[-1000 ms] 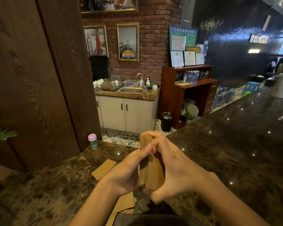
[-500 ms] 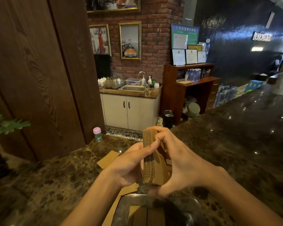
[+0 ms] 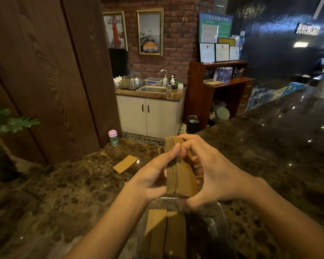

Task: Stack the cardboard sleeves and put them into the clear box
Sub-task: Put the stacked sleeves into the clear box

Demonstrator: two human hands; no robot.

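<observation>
One ridged brown sleeve stack point(image 3: 187, 184) clasped in our left hand point(image 3: 150, 176) and right hand point(image 3: 217, 174).
One loose sleeve point(image 3: 125, 164) on the table point(image 3: 64, 193).

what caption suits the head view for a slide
Left hand and right hand hold stacked cardboard sleeves above the clear box.

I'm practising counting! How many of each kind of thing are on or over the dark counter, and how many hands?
Hands: 2, left hand and right hand
Stack of sleeves, in both hands: 1
Loose sleeve on the counter: 1
Clear box: 1
Pink-lidded jar: 1
Sleeves inside the box: too hidden to count
Total: 6
</observation>
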